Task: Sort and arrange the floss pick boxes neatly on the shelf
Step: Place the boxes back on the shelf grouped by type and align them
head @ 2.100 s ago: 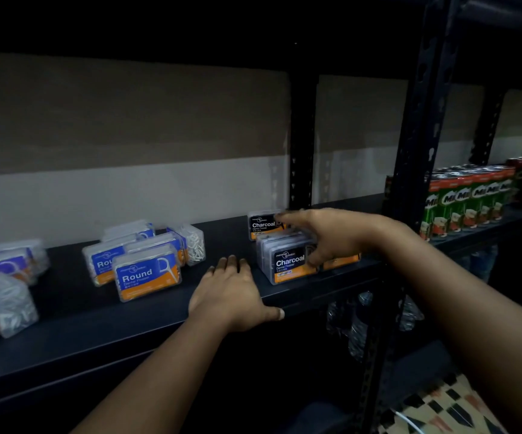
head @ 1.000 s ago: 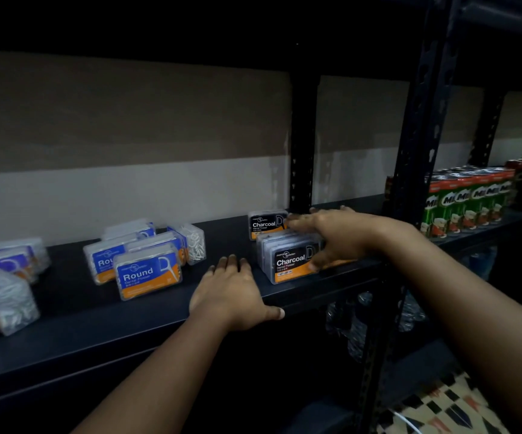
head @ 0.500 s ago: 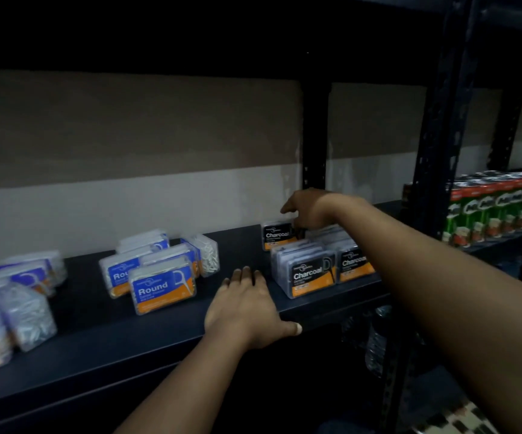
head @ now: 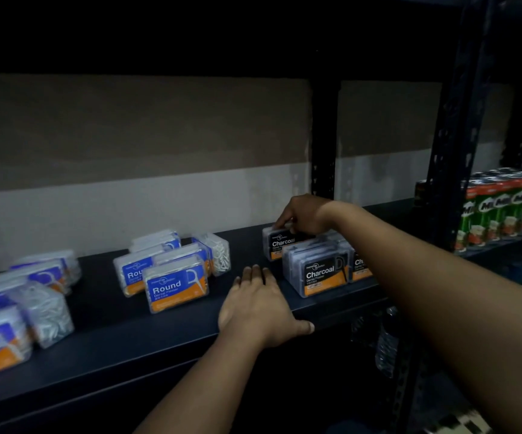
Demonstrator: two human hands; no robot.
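Back Charcoal box (head: 276, 243), black label w/ orange strip along the bottom, is standing upright on the dark shelf (head: 159, 333), label facing the camera, long axis running left-right along the shelf. Right hand (head: 308, 214) is reaching over from the right and gripping its top edge, fingers curled down over it. It's sitting just behind and left of the front Charcoal row (head: 322, 270), a pack of the same boxes standing one behind another w/ a clear grey plastic look, labels forward too; another Charcoal box (head: 359, 267) is showing just right of that row, partly hidden by the forearm. Left hand (head: 258, 305) is lying flat on the shelf, fingers straight and close together, thumb hooking the front lip, just left of the front Charcoal row and holding nothing. Round boxes (head: 175, 288), blue/orange labels, are standing further left of that row.
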